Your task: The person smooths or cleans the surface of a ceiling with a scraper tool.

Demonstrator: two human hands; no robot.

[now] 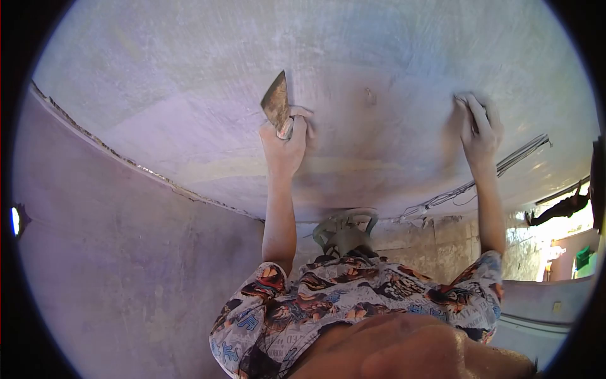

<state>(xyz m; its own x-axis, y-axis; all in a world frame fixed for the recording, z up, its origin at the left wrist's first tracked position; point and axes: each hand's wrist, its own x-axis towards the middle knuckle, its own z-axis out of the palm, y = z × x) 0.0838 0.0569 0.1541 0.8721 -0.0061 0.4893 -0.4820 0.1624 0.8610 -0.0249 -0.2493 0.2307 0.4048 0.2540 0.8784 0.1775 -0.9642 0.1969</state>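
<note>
My left hand [285, 142] is closed around the handle of a putty knife [276, 101]. Its worn, stained blade points up and stands a little off the pale plastered surface [208, 120]. My right hand [481, 126] has its fingers bent and pressed together against the same surface, to the right. Whatever those fingers hold, if anything, is hidden. Between the hands the plaster shows a darker, smudged patch [372, 129] with a small mark on it.
Thin wires [521, 155] run near my right forearm. A rough joint [113, 150] edges the surface on the left. Below stands a plastic chair [325, 230]. A person in dark clothing [565, 205] is by a bright opening at the far right, near a green object [584, 260].
</note>
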